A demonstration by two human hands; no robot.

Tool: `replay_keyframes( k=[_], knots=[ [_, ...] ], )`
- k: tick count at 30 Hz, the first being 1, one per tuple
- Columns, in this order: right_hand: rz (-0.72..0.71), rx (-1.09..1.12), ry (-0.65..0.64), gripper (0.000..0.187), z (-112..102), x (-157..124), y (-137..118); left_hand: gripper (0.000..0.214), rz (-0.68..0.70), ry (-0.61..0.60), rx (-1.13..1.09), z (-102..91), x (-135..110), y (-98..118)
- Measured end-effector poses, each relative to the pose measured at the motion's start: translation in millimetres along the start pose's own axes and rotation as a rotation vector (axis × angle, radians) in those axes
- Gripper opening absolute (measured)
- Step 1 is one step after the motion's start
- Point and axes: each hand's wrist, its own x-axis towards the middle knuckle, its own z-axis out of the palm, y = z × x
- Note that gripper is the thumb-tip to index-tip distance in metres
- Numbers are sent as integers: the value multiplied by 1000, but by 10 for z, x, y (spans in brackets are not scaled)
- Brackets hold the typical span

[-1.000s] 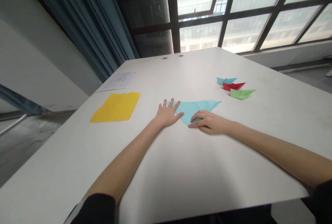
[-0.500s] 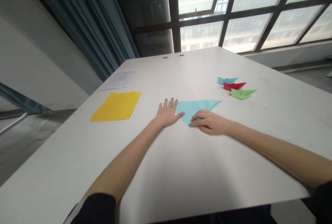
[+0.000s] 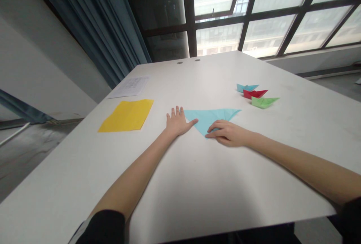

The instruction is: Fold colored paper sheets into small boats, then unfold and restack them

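Observation:
A light blue sheet of origami paper (image 3: pixel 207 116), folded into a triangle, lies on the white table with its point towards me. Spread flat at its left edge is my left hand (image 3: pixel 178 122), open, the thumb reaching onto the paper. My right hand (image 3: pixel 229 133) is closed at the lower point, its thumb and curled fingers on the paper there. That hand covers part of the triangle's right edge.
Three small folded paper boats stand at the right: a blue one (image 3: pixel 247 87), a red one (image 3: pixel 254 94) and a green one (image 3: pixel 264 102). Yellow paper (image 3: pixel 126 116) lies to the left, with a printed sheet (image 3: pixel 129 87) behind it on the table (image 3: pixel 175 183).
My left hand has slid a little left, uncovering the triangle's left corner. My right hand and the paper stay where they were.

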Motion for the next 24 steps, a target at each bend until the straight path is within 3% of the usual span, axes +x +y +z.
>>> replay_keyframes(
  k=[7,10,12,14,18,21,24],
  knots=[
    [1,8,10,33,14,-15,12,107,-119,9,-33,25,45,-77],
    [0,12,17,33,24,-17,25,100,-150,82,-64,14,42,-69],
    [5,10,11,33,25,-15,29,89,-89,144,-80,-13,28,-45],
    [8,7,4,33,19,-10,22,77,63,158,-83,-51,5,-10],
    [2,4,-11,31,-16,22,-18,68,316,33,-40,-103,-41,55],
    [26,-49,-45,28,-40,78,-33,68,349,-53,-12,-99,-50,69],
    [129,-148,-43,31,-34,142,7,70,345,-44,-4,-88,-46,68]
  ],
)
